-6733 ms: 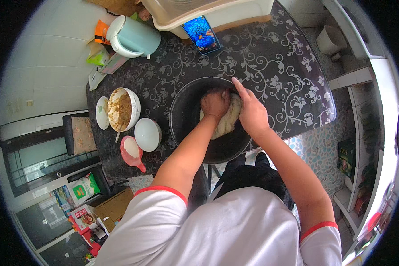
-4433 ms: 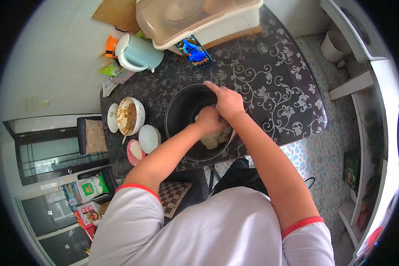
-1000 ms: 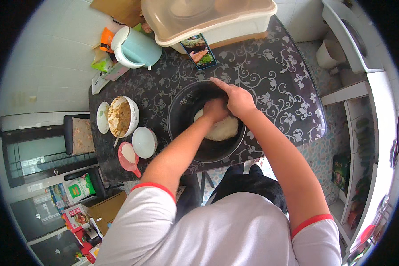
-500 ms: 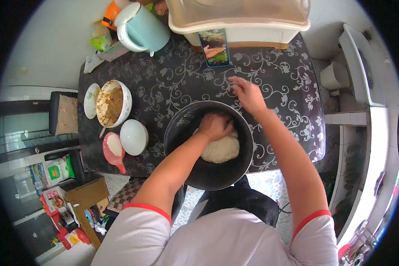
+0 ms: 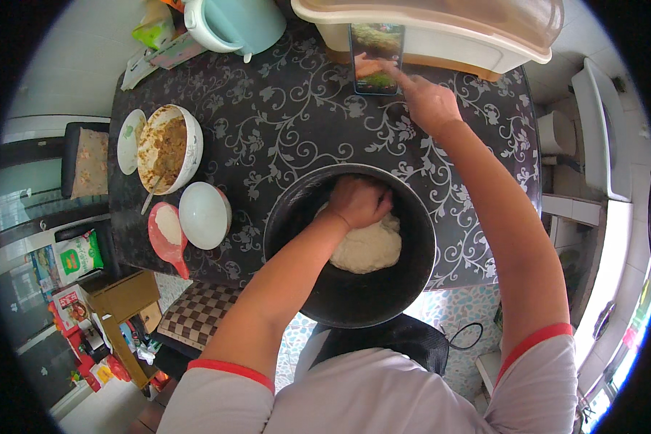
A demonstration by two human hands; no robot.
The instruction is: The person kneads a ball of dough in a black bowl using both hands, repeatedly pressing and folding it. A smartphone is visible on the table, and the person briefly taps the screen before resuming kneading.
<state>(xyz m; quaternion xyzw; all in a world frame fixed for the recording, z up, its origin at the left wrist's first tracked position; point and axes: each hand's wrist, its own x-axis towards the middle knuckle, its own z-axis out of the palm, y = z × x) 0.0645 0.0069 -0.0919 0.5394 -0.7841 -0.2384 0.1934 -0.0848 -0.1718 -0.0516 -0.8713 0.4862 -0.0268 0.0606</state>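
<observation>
— Black tabletop (image 5: 296, 108), grey scroll pattern. Report its far side.
— White box (image 5: 441, 45) with a see-through lid; upright phone (image 5: 376, 43) in front of it, screen lit. Pale blue kettle (image 5: 247, 25) to the left.
— Left side?
— Bowl (image 5: 192, 148) of brown mix (image 5: 168, 150), a handle (image 5: 150, 197) projecting over its rim. Dish (image 5: 128, 145) just beside it. White bowl (image 5: 204, 215) nearer the edge; next to that, a pink scoop (image 5: 168, 247) containing white powder (image 5: 168, 224).
— Location of the dough (image 5: 369, 247)?
— Inside the black pot (image 5: 418, 242), on the bottom. Pot stands at the near edge.
— Left hand (image 5: 360, 200)?
— In the pot, fingers bent, against the dough's far part. Fingertips hidden; cannot tell whether they clamp on it.
— Right hand (image 5: 432, 105)?
— Near the phone, unclenched, index stretched toward the screen. Contact cannot be confirmed.
— Below the edge?
— Checkered cushion (image 5: 199, 315) at left; blue-and-white floor (image 5: 459, 307).
</observation>
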